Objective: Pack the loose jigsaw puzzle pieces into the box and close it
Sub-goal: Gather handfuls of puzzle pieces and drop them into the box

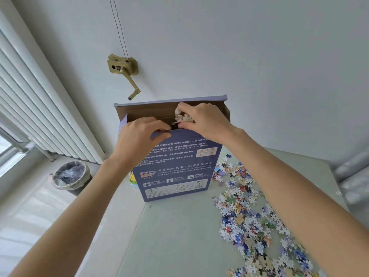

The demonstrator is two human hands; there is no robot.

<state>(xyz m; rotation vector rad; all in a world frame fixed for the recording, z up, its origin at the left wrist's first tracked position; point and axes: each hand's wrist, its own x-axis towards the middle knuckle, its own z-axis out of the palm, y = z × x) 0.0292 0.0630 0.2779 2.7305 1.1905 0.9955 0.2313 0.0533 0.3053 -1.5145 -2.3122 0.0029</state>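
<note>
Over the upright box (175, 166) on the surface (179, 236), our right hand (207, 122) pinches puzzle pieces (182, 117) at its open mouth; our left hand (139, 136) curls, seemingly gripping the box's front edge. Loose pieces (249, 216) lie beside.

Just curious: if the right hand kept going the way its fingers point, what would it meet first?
Probably the left hand, since the right hand, holding puzzle pieces, points leftward across the box opening; depth is uncertain.
</note>
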